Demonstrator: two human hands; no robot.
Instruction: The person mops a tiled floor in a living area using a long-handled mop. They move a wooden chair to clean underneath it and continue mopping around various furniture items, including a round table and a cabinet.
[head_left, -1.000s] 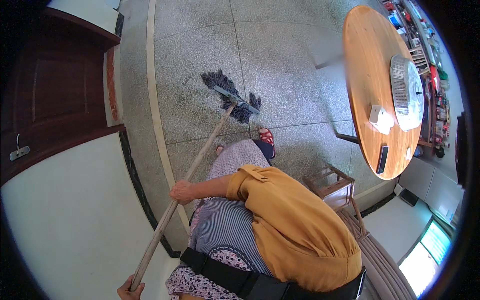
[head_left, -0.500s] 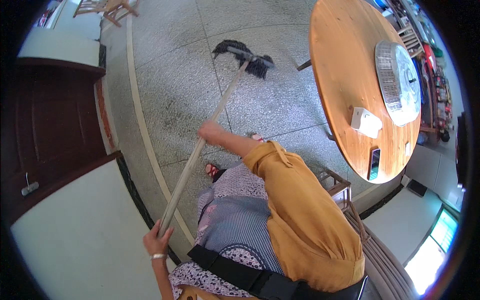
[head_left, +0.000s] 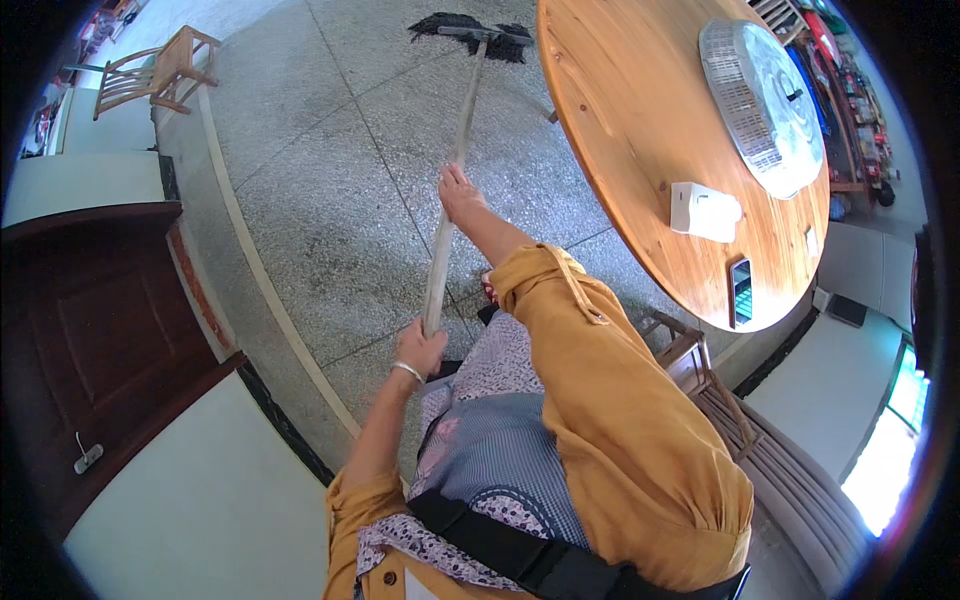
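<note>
Head view: left fingers (head_left: 434, 346) and right fingers (head_left: 453, 181) wrap closed around the mop (head_left: 467, 115), its dark strands (head_left: 513, 48) on the floor (head_left: 300, 200) at top centre; for even strokes, spread them flat and steer clear of the counter (head_left: 640, 110).

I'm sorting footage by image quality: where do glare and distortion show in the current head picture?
In the head view, the window burns out white at lower right; the domed cover on the table shows pale glare; the pale floor strip bows; the corners are black.
</note>
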